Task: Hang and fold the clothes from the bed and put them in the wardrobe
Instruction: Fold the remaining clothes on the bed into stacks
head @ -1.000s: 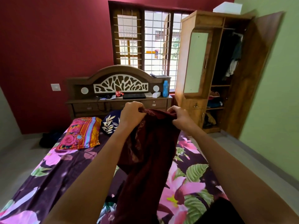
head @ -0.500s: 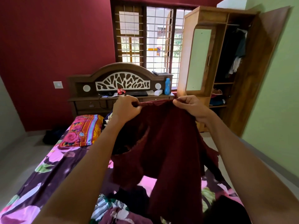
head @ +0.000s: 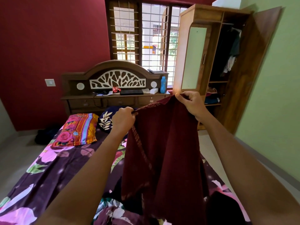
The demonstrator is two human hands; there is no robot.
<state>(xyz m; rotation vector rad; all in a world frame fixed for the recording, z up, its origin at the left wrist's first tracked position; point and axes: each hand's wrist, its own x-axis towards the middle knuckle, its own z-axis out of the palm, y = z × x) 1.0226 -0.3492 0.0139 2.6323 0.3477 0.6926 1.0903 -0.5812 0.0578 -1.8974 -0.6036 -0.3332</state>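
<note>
Maroon garment (head: 164,151) is hanging in the air above the near end of the bed (head: 48,172), spread between two hands. Its lower part is reaching down towards a heap of other clothes (head: 116,210) lying at the bed's near edge.

The left hand (head: 123,118) is pinching one top corner in a curled fist. The right hand (head: 193,103) is gripping the other top corner, held higher and further forward, so the top edge is slanting upward to the right. The hands are well apart, the cloth hanging fairly flat between them.

Beyond the bed's right edge the wardrobe (head: 203,13) is standing with its door (head: 253,70) open, a few garments hanging inside.

Only the two corners are being held, so a slipping pinch on either side would probably be dropping the cloth in a crumple back onto the heap. If the lower part is dragging among the loose clothes, a lift or shake could be snagging one and pulling it over the near edge to the floor. With one corner sitting higher than the other, a fold begun now is likely to come out skewed. A dark cloth (head: 224,207) lying at the bed's near right corner is crowding the space where folding would be laid out
</note>
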